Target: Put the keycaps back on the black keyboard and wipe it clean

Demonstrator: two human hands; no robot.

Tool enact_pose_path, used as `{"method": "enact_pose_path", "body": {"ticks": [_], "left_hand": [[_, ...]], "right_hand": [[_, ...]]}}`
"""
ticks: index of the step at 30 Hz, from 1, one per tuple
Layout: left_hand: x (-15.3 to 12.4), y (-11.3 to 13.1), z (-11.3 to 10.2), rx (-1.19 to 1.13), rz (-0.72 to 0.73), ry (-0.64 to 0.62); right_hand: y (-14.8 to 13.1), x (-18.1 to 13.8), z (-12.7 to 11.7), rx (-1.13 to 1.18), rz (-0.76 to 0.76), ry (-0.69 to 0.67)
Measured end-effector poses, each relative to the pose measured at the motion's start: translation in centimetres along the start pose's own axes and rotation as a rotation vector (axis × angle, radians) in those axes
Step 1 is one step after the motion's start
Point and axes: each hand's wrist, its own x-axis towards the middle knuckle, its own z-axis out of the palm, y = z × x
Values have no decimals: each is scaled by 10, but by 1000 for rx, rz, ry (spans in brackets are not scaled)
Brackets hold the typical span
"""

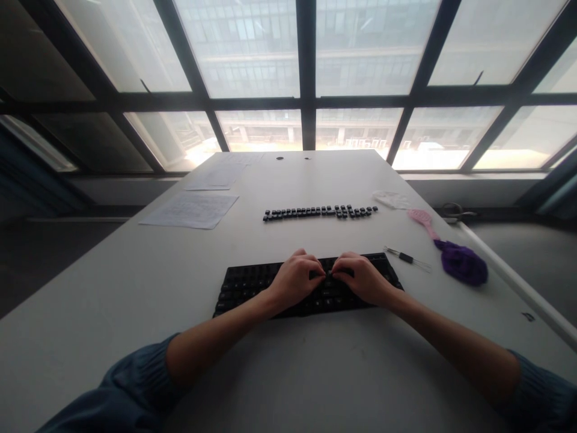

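Observation:
A black keyboard (243, 285) lies on the white table (135, 288) in front of me. My left hand (295, 279) and my right hand (363, 278) rest on its middle, fingers curled and fingertips pinched together near the top rows. What they pinch is too small to make out. A row of loose black keycaps (318, 211) lies farther back on the table, apart from both hands.
Right of the keyboard lie a thin wire keycap puller (406, 257), a pink brush (422, 220), a purple cloth (462, 263) and a white mask (390, 199). Paper sheets (192, 210) lie at the back left. Large windows stand behind the table.

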Motion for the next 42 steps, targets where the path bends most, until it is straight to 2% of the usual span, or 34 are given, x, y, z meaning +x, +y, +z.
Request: {"method": "enact_pose_path", "body": {"ticks": [11, 19, 36, 42], "left_hand": [[-4, 7, 0, 130, 50, -29], [-8, 16, -4, 216, 114, -41], [-7, 16, 3, 216, 142, -22], [-9, 14, 7, 284, 163, -60]], "right_hand": [[3, -2, 2, -61, -76, -32], [-6, -5, -1, -156, -124, -22], [-6, -7, -2, -218, -132, -56], [-8, -7, -2, -236, -139, -58]]}}
